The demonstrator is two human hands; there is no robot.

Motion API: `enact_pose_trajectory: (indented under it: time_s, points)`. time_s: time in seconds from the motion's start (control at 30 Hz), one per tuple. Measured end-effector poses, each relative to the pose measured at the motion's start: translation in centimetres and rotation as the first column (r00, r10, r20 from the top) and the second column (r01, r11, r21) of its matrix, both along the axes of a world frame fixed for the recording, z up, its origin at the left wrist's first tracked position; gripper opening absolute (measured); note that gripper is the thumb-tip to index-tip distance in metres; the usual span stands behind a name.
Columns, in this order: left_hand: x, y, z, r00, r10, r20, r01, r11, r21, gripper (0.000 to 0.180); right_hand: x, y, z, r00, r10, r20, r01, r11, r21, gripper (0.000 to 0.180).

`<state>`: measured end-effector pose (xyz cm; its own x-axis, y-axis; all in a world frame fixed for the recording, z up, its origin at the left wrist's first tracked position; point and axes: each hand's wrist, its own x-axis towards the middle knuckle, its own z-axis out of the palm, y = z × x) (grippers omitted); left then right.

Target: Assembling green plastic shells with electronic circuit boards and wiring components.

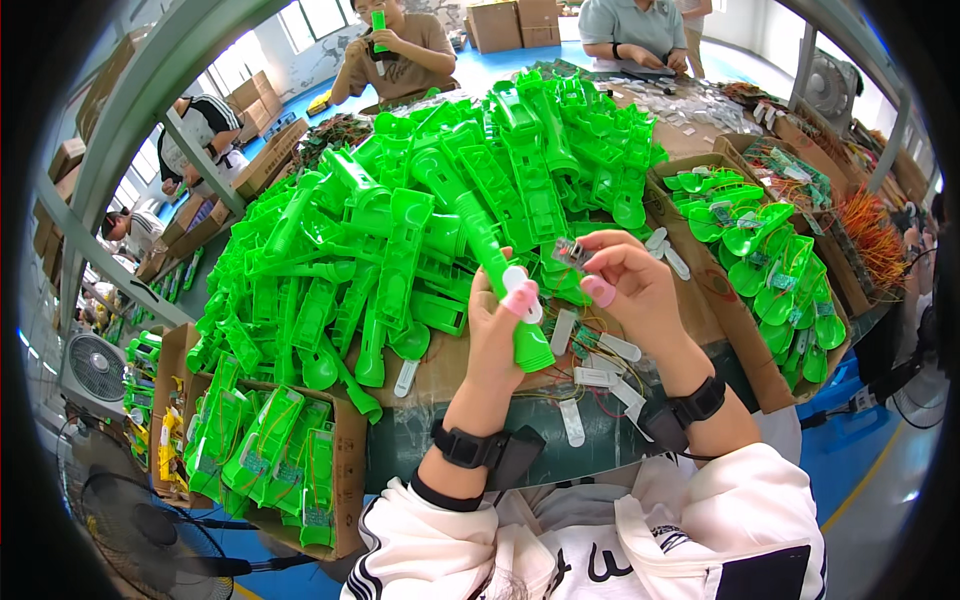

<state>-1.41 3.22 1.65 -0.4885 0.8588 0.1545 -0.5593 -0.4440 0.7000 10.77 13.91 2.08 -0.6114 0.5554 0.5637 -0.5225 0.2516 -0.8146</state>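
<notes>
My left hand [497, 335] is closed round a green plastic handle-shaped housing [534, 348], with its thumb on a white oval piece [517, 280] set in the housing's side. To the right, my right hand [630, 290] pinches a small clear part with dark and metallic bits [571, 254] between thumb and fingers, apart from the housing. Beyond both hands rises a large heap of green plastic housings [400, 230]. Several white strips [597, 377] and thin coloured wires lie on the table near my wrists.
A cardboard box of green housings with wires and circuit boards [345, 470] stands at the near left. Another box [715, 300] at the right holds similar parts, beside orange wires [870, 240]. Across the table, a person [405, 50] holds up a green piece; another person [632, 35] works further right.
</notes>
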Motion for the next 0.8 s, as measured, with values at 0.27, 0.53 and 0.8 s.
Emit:
enact_pose_trajectory:
  time_s: [0.27, 0.53, 0.8]
  points:
    - [-0.7, 1.4, -3.6, 0.997, -0.037, 0.061, 0.034, 0.998, 0.049, 0.055, -0.4, -0.3, -2.2, 0.999, 0.005, -0.047, -0.008, 0.999, -0.043, 0.021]
    - [-0.4, 0.8, -2.7, 0.924, -0.313, 0.218, 0.271, 0.941, 0.203, 0.066, -0.1, -0.8, -2.7, 0.999, -0.036, 0.016, 0.038, 0.982, -0.186, 0.015]
    - [0.1, 0.6, -2.4, 0.956, 0.071, -0.283, -0.072, 0.997, 0.006, 0.056, 0.2, -0.9, -2.5, 0.997, 0.046, 0.054, -0.027, 0.948, -0.317, 0.015]
